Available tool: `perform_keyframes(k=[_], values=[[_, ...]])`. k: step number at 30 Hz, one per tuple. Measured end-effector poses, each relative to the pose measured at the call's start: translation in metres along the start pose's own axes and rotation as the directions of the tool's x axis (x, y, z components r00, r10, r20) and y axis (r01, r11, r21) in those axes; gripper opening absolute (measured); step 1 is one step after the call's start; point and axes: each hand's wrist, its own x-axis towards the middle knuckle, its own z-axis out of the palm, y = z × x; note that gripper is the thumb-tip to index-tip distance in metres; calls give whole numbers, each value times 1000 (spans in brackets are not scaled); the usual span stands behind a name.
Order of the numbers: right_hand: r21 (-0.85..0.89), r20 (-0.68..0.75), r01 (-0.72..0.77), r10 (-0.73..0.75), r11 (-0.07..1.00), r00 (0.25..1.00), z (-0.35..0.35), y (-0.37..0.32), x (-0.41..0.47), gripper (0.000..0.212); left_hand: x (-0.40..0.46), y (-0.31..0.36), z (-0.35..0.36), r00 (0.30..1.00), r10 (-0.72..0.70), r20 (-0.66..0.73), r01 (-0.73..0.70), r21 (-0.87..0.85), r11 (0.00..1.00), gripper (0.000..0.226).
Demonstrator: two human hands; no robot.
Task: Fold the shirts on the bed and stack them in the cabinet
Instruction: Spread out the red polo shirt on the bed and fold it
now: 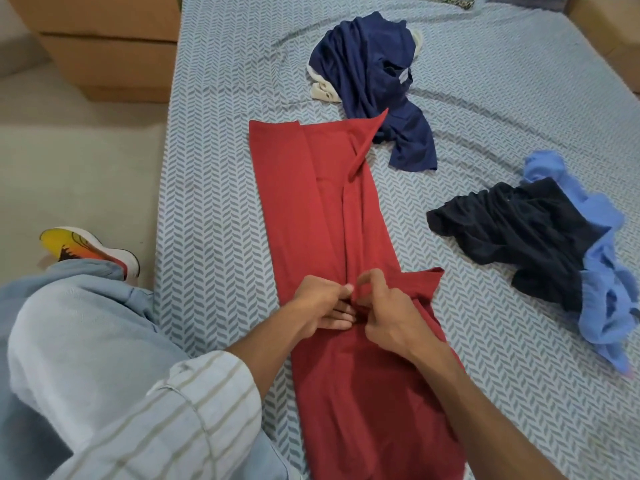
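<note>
Red shirt point(322, 209) lies flat on the bed point(214, 168), folded into a long narrow strip. Long axis runs roughly 12 to 6, tilted a bit so the far end sits toward 11 and the near end toward 5. Far end is near the navy shirt point(374, 81); near end runs out of frame at the bottom.

Both hands sit on the strip's lower-middle part, close together at its centre seam. Left hand point(322, 306) comes in from 8, fingers curled, thumb and fingertips pinching a fold of red cloth. Right hand point(391, 317) comes in from 5, index finger and thumb bent, pinching the same ridge of cloth just beside the left hand. So both grips are narrow, each closed on red fabric. A sleeve flap of the red shirt sticks out at 3 of the right hand.

Other laundry: navy shirt crumpled at 1 of the strip's far end, over a cream garment point(323, 90). Black shirt point(519, 230) bunched at 3, lying on a light blue shirt point(602, 299); both well apart from the hands.

Wooden cabinet point(104, 46) at 10, off the bed. Person's knee in light trousers and a shoe point(90, 247) at 8.
</note>
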Motion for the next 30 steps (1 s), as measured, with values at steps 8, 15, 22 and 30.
perform_keyframes(k=[8,15,22,30], values=[[501,167,-355,314,789,935,-30,-4,79,38,12,3,-1,999,-46,16,45,52,998,32],[602,-89,-298,433,741,897,-73,-12,202,15,26,4,-3,991,-95,95,86,96,992,9],[593,-402,-284,583,753,706,-121,9,323,49,31,5,-6,982,-111,154,101,70,992,8],[406,-568,-151,379,901,731,-114,-69,347,21,32,9,-15,957,-147,249,140,46,989,16]])
